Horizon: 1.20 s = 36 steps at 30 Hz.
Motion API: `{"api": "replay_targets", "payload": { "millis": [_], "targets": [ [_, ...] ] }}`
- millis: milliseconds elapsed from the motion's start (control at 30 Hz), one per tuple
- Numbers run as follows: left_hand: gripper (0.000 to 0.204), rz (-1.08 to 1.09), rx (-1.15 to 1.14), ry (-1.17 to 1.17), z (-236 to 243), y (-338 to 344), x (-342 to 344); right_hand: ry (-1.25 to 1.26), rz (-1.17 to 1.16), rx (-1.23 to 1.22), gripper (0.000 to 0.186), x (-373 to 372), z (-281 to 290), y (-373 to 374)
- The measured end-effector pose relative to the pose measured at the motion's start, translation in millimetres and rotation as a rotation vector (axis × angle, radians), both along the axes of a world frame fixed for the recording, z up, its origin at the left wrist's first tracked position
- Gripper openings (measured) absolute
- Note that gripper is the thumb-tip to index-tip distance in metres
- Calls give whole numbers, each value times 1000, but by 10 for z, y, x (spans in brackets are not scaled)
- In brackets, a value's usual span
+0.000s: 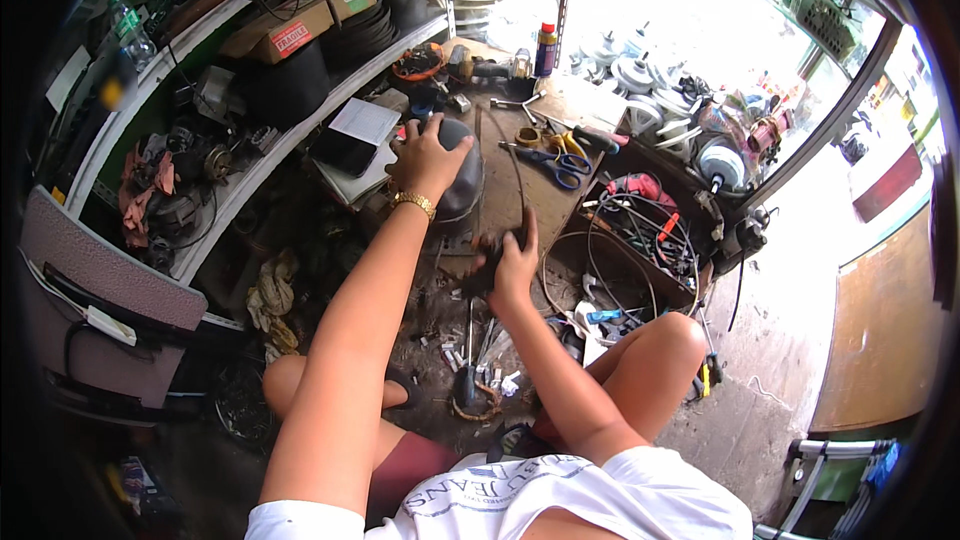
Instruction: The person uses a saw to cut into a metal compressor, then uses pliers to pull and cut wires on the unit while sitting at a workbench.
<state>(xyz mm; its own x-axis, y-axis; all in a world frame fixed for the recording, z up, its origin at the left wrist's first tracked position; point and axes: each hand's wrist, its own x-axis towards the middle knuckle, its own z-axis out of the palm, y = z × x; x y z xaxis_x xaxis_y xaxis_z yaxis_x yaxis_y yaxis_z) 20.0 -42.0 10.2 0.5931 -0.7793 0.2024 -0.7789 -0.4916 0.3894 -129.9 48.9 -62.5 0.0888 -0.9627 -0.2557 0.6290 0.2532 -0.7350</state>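
Observation:
My left hand, with a gold watch band at its wrist, lies over the upper left of a dark grey rounded housing, fingers spread. The housing rests on a worn wooden board. Nearer to me, my right hand is closed around a dark piece whose kind is blurred. A thin dark cord runs up from beside that hand across the board. Below it, a screwdriver lies on the littered floor between my legs.
Blue-handled scissors, pliers and a tape roll lie on the board. To the right, a wooden box holds cables and tools. A bottle stands behind; loaded metal shelves run along the left. White fan motors pile at back right.

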Motion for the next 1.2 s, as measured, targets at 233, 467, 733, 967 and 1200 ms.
{"api": "replay_targets", "payload": {
  "millis": [233, 467, 733, 967, 1200],
  "targets": [
    [69, -11, -49, -5, 23, -6, -42, -23, -11, -16, 60, -1, -164, -72],
    [69, -10, -53, 120, 90, 182, 40, 61, -17, 64, 68, -137, 20, 733],
    [72, -107, -61, 54, 223, 138, -6, -48, 115, -73, 66, 47, -177, -665],
    [74, -236, -309, 99, -458, 169, 672, -114, 186, 31, 65, 115, -264, -479],
    [68, -188, -449, -71, 289, 721, 1439, -98, 106, -28, 54, 22, -472, -649]
  ]
}}
